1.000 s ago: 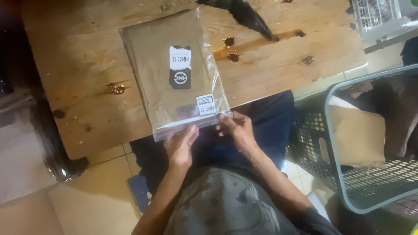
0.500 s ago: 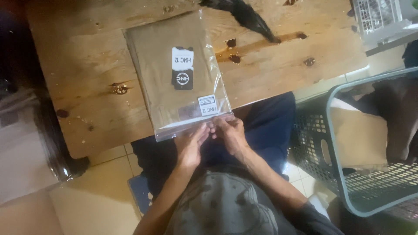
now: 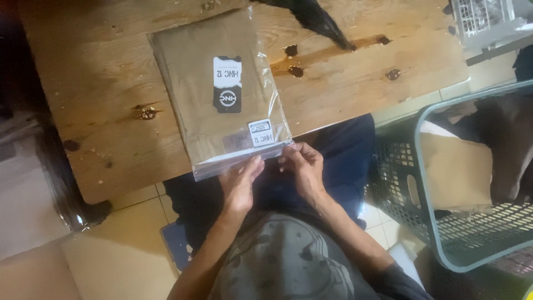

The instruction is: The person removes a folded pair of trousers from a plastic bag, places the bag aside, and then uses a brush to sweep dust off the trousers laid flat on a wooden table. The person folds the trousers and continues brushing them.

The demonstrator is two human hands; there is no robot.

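Clear plastic bag [image 3: 222, 94] holding folded tan cloth, lying flat on the knotted wooden table [image 3: 355, 72], near edge overhanging. Left hand [image 3: 240, 180] and right hand [image 3: 302, 166] are pinching that edge, fingers closed on it. Grey-green slotted plastic basket [image 3: 422, 183] standing at right.

Bare wooden table [image 3: 100, 83] left; mesh basket [image 3: 438, 222] right

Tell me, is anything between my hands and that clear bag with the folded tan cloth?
Nothing visible. The left hand and right hand already pinch the near edge of the clear bag, which overhangs the wooden table.
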